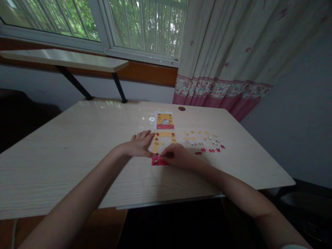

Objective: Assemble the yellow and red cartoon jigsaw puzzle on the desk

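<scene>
A puzzle (165,134) lies flat on the pale desk (85,148), right between the two hands. Its edge is yellow at the top and left, and red at the bottom, with little pictures on it. The middle is pale, with a bit of yellow in it.

The left hand (141,143) is loose, with its fingers spread out. Its fingertips and thumb touch the left side of the puzzle. The right hand (180,156) is bent over the low right part and hides some of it. Its thumb and finger come close together by the red strip — I cannot tell if they pinch a piece.

Just above the puzzle is a card (165,121) with a white animal on yellow and red. To the right, loose bits lie spread out: yellow pieces (199,132) at the top and red pieces (212,150) lower down, with some white ones between. Farther back are a shelf (77,60), a window (147,27) and a long flowery curtain (207,52).
</scene>
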### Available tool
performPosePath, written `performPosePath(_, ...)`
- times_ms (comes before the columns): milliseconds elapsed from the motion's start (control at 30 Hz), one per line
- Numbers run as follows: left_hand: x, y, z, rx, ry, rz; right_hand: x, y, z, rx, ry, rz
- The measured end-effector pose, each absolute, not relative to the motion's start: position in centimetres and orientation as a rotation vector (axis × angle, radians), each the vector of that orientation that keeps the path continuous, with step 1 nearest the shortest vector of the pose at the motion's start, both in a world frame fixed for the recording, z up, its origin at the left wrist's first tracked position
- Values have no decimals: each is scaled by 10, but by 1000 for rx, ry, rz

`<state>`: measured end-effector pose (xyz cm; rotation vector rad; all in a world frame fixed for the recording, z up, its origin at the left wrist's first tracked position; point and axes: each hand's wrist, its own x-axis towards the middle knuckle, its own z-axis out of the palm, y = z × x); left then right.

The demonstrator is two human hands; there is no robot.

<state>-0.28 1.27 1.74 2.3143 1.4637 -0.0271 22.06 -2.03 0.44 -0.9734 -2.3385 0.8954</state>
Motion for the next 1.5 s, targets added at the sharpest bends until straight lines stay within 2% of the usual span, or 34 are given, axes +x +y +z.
performPosePath(333,7,6,22,2399,1351,97,221,-18,2,-888,-2428,729)
performPosePath(533,13,6,20,2281,1496,9,219,-18,3,-890,-2482,663)
performPosePath(1033,19,3,24,2248,1564,-7,234,-27,13,-584,-2890,-79)
performPosePath(1300,7,8,14,2353,1504,59,259,-5,39,-671,-2787,334)
performPosePath(1500,4,11,15,2375,1440,68,330,17,71,-1204,-2639,511)
